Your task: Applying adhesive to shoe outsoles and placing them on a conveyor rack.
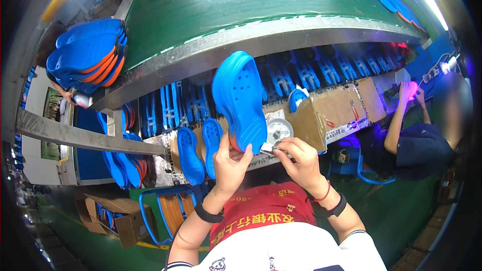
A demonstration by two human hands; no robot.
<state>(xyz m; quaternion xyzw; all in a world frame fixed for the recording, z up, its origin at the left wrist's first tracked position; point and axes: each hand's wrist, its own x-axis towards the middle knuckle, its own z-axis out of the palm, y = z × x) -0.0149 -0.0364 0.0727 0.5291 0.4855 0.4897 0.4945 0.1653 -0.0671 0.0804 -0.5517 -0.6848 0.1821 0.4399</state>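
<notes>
Currently, L hand [230,166]: closed on heel end of blue clog [241,95], thumb facing R hand, other fingers mostly hidden behind.
R hand [300,163]: thumb + fingertips pinching small whitish pc [269,147] by heel edge; touching or just beside, can't tell.
Blue clog: held up at 12 o'clock from hands, holed end pointing away, orange patch nr L fingers.
Bench [165,168]: 2 more clogs [191,156] at 9, side by side; whitish round dish [279,130] at 1; cardboard [324,108] at 2 w/ red-handled tool [355,111].
Beyond bench: row of blue parts [306,73], 11 round to 2.
Belt [226,0]: green, 12.
Stack [85,60]: blue + orange clogs, 10.
Co-worker [419,145]: 3, dark top, hands nr pinkish glow [412,90].
Below bench: blue-framed chair [170,216] + open carton [130,223] w/ blue pcs, both abt 8.
</notes>
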